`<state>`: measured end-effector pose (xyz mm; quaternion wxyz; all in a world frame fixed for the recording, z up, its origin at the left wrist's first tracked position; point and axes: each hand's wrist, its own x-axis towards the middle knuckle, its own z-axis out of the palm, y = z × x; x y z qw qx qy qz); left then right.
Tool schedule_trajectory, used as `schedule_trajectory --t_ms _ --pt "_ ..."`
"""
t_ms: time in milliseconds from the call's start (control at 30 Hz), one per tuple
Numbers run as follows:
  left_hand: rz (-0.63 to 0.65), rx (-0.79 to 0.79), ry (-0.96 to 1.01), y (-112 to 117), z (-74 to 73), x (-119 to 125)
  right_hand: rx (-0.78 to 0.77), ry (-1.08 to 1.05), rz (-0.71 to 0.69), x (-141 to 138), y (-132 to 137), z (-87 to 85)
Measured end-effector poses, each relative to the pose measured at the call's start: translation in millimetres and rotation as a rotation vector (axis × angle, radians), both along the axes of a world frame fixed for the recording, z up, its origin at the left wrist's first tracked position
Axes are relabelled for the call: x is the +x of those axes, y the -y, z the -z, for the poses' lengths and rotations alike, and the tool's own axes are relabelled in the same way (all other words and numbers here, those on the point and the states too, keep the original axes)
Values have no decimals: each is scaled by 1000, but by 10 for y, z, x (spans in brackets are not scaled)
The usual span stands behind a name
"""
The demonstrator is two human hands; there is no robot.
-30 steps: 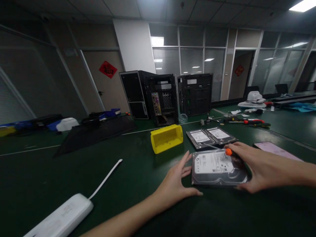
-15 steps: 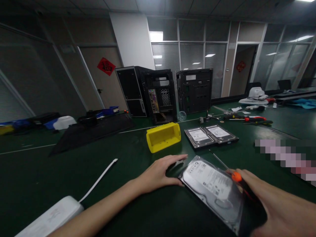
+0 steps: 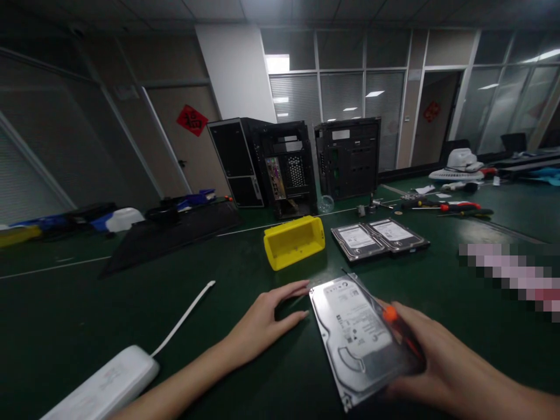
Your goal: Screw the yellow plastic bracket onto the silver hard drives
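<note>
A silver hard drive (image 3: 350,338) with a white label lies in front of me, its near end turned down toward me. My right hand (image 3: 426,353) is closed at its right side, gripping the drive's edge and also a screwdriver (image 3: 400,326) with a dark handle and orange collar. The screwdriver's thin shaft slants over the drive's upper right part. My left hand (image 3: 266,321) is open beside the drive's left edge, thumb and fingers apart, holding nothing. Beyond the drive, two more hard drives (image 3: 378,238) lie side by side, near a yellow bin (image 3: 295,244) tipped toward me.
Black computer cases (image 3: 347,157) stand at the back of the green table (image 3: 184,361). A white power strip (image 3: 105,382) with its cable is at the near left. Several hand tools (image 3: 459,208) lie at the right, near a pixelated pink area (image 3: 503,268).
The hard drive has turned and shifted left with my right hand and the screwdriver. My left hand has drawn slightly left, away from the drive's corner.
</note>
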<state>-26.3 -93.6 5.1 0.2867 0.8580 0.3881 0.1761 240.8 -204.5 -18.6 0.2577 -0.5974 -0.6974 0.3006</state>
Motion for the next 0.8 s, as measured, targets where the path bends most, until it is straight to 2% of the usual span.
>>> schedule_trajectory --t_ms 133,367,433,533,600,667,733,800 --pt "-49 58 -23 -8 36 -28 40 -8 19 -119 -82 30" --pt "-140 185 -56 -58 115 -46 -8 -36 24 -290 -242 30" --pt "-162 266 -66 -77 92 -45 -23 -126 38 -274 -240 -9" --pt "-205 469 -68 -167 13 -60 -75 -364 59 -207 -228 -56" --pt "-328 613 -34 -287 -20 -82 -113 -495 83 -168 -233 -59" --pt "-554 702 66 -448 1 -105 -143 -559 108 -152 -249 -41" --pt "-667 664 184 -628 82 -114 -154 -581 102 -157 -266 -20" --pt "-675 529 264 -793 192 -105 -136 -602 75 -175 -272 -9"
